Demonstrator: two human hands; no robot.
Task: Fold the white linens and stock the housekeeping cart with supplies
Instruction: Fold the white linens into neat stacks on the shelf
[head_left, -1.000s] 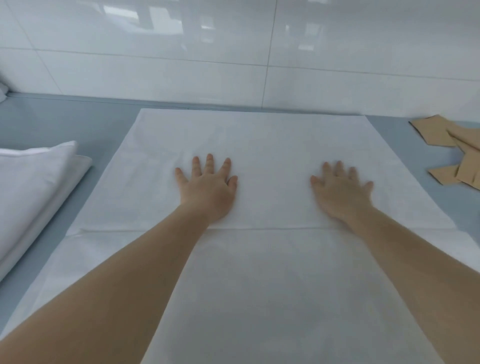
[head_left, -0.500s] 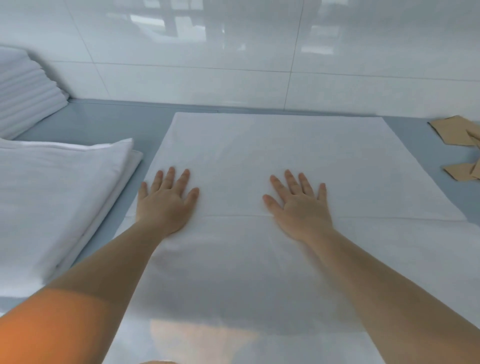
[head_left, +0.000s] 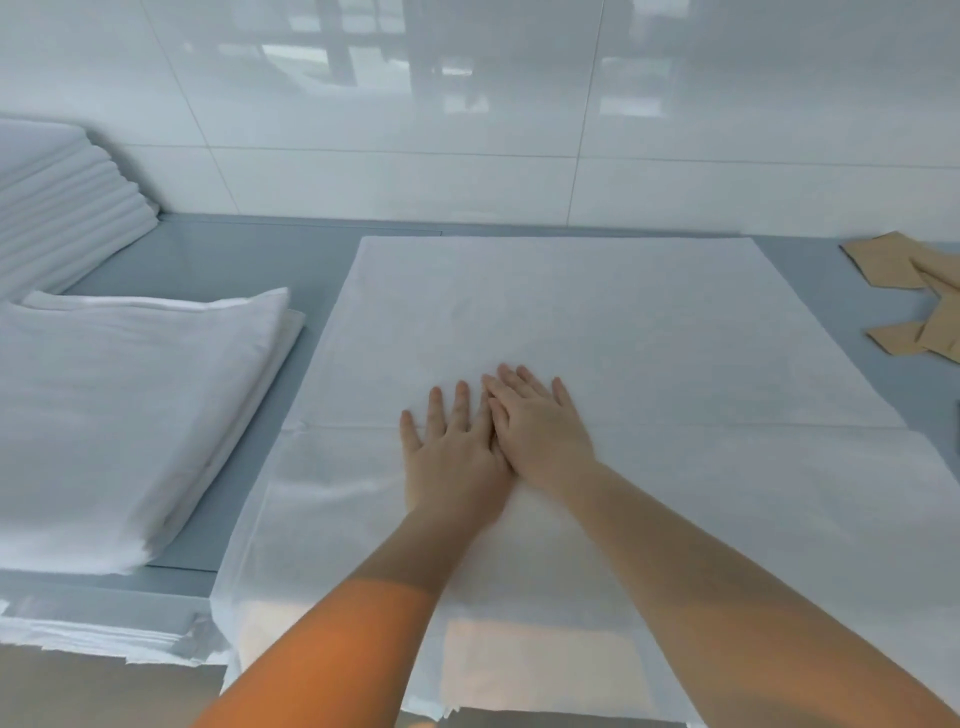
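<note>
My sheet (head_left: 597, 322) lies flat along the middle of the table (head_left: 218, 260), its far edge near the back edge, its near part hanging over the front edge. One fold is in: a doubled layer ends in a straight line across the middle. The sheet looks thin, light and limp, so it should slide and wrinkle easily. I judge it best taken by pinching the two corners of an edge, never the middle.

My left hand (head_left: 457, 452) and right hand (head_left: 540, 431) lie flat on that fold line with fingers straight, holding nothing. They are together, the right overlapping the left's inner edge. Half a second ago they pressed the sheet well apart; they have swept inward to meet at the centre.

A folded pile (head_left: 119, 415) sits near the left edge, brown paper (head_left: 919, 306) at the right edge.
</note>
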